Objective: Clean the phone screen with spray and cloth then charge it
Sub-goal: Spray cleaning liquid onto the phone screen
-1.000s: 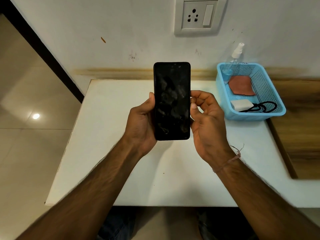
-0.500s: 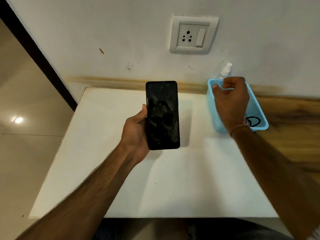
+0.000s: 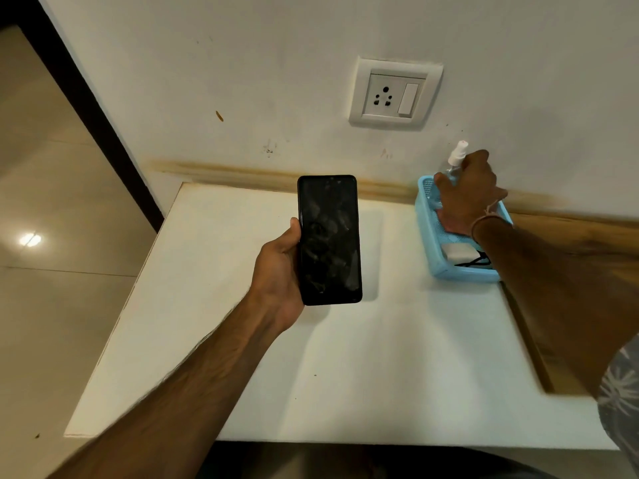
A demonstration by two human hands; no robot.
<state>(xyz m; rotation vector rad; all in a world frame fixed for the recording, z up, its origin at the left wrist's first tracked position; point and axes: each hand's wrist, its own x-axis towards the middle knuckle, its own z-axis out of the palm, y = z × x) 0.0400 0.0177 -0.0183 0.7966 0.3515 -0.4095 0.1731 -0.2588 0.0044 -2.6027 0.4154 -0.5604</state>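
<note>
My left hand (image 3: 281, 271) grips a black phone (image 3: 329, 238) upright above the white table (image 3: 345, 375); its dark screen is covered in smudges. My right hand (image 3: 466, 191) reaches into the far end of the blue basket (image 3: 427, 223) and curls around the clear spray bottle (image 3: 456, 155), whose white nozzle sticks up above my fingers. A white charger block (image 3: 455, 252) with a black cable (image 3: 479, 261) lies at the basket's near end. The cloth is almost wholly hidden under my right hand.
A white wall socket with a switch (image 3: 394, 95) is set in the wall above the table. A wooden surface (image 3: 587, 243) adjoins the table on the right. Tiled floor (image 3: 52, 236) drops away past the table's left edge.
My right hand left the phone's edge, crossed to the basket and closed around the spray bottle. The left hand alone keeps the phone up. The camera has tilted and pulled back.
</note>
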